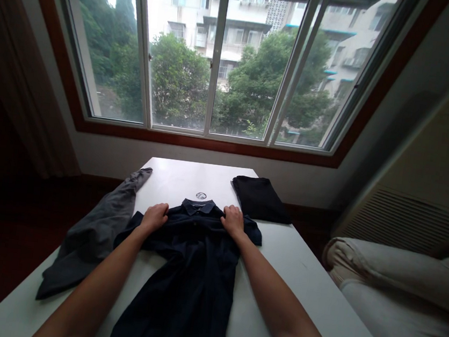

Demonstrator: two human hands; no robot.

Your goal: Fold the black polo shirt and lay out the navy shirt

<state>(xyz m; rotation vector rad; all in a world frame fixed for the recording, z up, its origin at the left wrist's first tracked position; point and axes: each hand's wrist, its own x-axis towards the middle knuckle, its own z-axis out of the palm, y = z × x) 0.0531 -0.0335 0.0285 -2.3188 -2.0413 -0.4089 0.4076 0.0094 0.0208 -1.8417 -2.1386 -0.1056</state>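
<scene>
A dark navy polo shirt (201,263) lies front side up on the white table (276,282), its collar toward the window and its lower part running toward me. My left hand (155,216) is closed on the shirt's left shoulder, and my right hand (233,220) grips the other shoulder. Both short sleeves spread out beyond my hands. Folds and wrinkles run down the body of the shirt. The lowest part of it is cut off by the picture's bottom edge.
Grey crumpled clothing (95,235) lies along the table's left edge, partly over it. A folded black cloth (260,198) sits at the right edge. Beyond the table is a window (207,139); a pale sofa (399,269) stands to the right.
</scene>
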